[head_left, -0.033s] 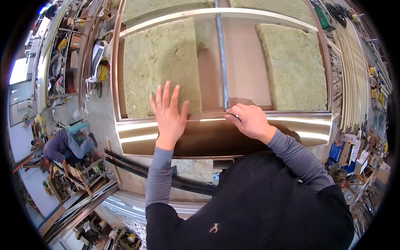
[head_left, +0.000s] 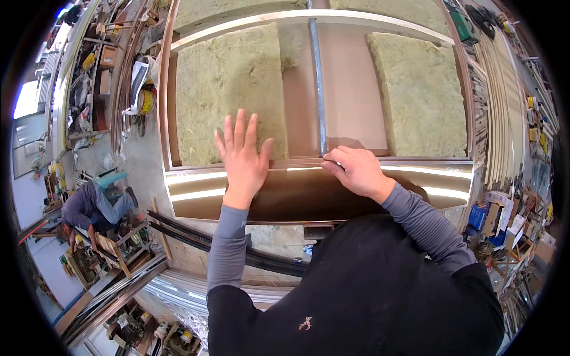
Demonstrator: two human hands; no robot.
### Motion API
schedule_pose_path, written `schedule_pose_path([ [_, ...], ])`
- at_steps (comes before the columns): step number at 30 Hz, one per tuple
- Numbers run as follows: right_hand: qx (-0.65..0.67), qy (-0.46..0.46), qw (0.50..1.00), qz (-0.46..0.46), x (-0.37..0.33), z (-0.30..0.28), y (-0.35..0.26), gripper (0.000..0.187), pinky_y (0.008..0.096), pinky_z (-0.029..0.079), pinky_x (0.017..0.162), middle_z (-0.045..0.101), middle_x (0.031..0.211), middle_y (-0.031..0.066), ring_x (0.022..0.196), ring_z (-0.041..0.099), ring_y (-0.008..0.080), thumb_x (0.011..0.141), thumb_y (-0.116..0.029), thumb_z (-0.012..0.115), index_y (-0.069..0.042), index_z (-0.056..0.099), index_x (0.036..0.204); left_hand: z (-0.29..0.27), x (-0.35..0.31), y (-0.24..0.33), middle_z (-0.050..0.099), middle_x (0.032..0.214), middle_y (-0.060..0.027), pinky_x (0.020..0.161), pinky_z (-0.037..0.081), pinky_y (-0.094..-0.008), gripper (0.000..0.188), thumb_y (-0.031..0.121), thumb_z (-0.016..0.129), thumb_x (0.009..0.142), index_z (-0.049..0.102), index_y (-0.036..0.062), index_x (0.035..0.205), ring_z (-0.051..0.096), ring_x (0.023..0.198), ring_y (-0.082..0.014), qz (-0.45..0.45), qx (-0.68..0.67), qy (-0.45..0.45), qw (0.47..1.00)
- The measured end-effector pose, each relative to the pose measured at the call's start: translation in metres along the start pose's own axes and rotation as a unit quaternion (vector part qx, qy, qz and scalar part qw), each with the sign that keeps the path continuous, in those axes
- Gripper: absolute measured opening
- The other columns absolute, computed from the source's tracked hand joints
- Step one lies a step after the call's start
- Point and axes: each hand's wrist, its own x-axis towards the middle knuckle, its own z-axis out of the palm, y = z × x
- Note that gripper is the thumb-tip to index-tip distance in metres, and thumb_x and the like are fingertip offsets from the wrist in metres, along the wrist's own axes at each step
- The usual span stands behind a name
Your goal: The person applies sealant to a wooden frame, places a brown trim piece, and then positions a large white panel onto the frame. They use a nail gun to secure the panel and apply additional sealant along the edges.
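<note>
My left hand [head_left: 244, 163] is open, fingers spread, above the near edge of a yellow-green mineral wool slab [head_left: 228, 77]. Whether its palm touches the slab or the frame edge cannot be made out. My right hand [head_left: 359, 173] is closed at the near end of a grey metal tube [head_left: 318, 83]; a small dark thing shows between thumb and forefinger, too small to name. The tube runs lengthwise over a brown panel [head_left: 353, 89] inside a shallow frame. A second wool slab [head_left: 421, 95] lies right of the tube. Nearest me is the frame's shiny bronze-coloured side [head_left: 285, 193].
A pale crossbar [head_left: 249, 24] spans the frame, with more wool beyond it. Black bars [head_left: 196, 237] lie on the floor at the lower left. A person [head_left: 98, 204] bends over on the left. Long strips [head_left: 499, 118] and boxes [head_left: 484, 216] line the right side.
My left hand has shifted slightly away from me and to the right, still spread. My right hand has stayed almost in place at the tube's end.
</note>
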Motion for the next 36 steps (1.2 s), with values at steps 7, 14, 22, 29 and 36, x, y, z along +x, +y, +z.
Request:
schedule_pose_path([
  [7, 0.059, -0.027, 0.998, 0.007, 0.006, -0.008, 0.0, 0.018, 0.0465, 0.057, 0.074, 0.074, 0.093, 0.0114, 0.084, 0.071, 0.036, 0.098, -0.025, 0.075, -0.009, 0.075, 0.106, 0.001, 0.001, 0.003, 0.033, 0.171, -0.0203, 0.128, 0.015, -0.067, 0.073, 0.044, 0.068, 0.101, 0.045, 0.0094, 0.161, 0.029, 0.158, -0.0435, -0.015, 0.005, -0.04, 0.999],
  [14, 0.096, -0.036, 0.994, 0.024, 0.011, -0.012, -0.008, 0.017, 0.0442, 0.057, 0.069, 0.073, 0.089, 0.0111, 0.08, 0.072, 0.0333, 0.097, -0.023, 0.077, -0.008, 0.075, 0.105, -0.014, -0.062, -0.034, 0.064, 0.113, -0.0134, 0.102, 0.043, -0.05, 0.023, 0.026, 0.079, 0.092, 0.068, 0.0083, 0.103, 0.057, 0.114, -0.0371, -0.047, -0.076, 0.034, 0.995],
  [22, 0.125, -0.009, 0.992, 0.026, 0.003, 0.0, 0.005, 0.018, 0.0424, 0.06, 0.075, 0.075, 0.094, 0.0136, 0.086, 0.073, 0.0358, 0.096, -0.026, 0.078, -0.009, 0.077, 0.101, -0.026, -0.049, -0.034, 0.063, 0.1, -0.0134, 0.093, 0.044, -0.0496, 0.025, 0.029, 0.077, 0.09, 0.063, 0.0081, 0.09, 0.059, 0.102, -0.0373, -0.044, -0.057, 0.009, 0.997],
  [29, 0.053, -0.036, 0.998, -0.002, -0.008, 0.012, 0.018, 0.019, 0.0512, 0.057, 0.074, 0.07, 0.091, 0.0103, 0.087, 0.072, 0.037, 0.098, -0.032, 0.07, -0.013, 0.072, 0.101, -0.01, -0.058, -0.032, 0.059, 0.089, -0.0148, 0.082, 0.042, -0.0514, 0.028, 0.026, 0.079, 0.088, 0.059, 0.0069, 0.081, 0.055, 0.089, -0.0376, -0.029, -0.097, 0.008, 0.995],
  [36, -0.043, 0.235, 0.968, -0.079, -0.061, -0.038, 0.034, 0.023, 0.0429, 0.049, 0.091, 0.063, 0.102, 0.0063, 0.103, 0.062, 0.0268, 0.087, -0.025, 0.078, -0.011, 0.07, 0.104, -0.004, -0.058, 0.066, 0.065, 0.115, -0.0172, 0.102, 0.044, -0.0529, 0.025, 0.02, 0.078, 0.095, 0.07, 0.0041, 0.113, 0.058, 0.113, -0.0392, 0.099, -0.076, -0.013, 0.992],
])
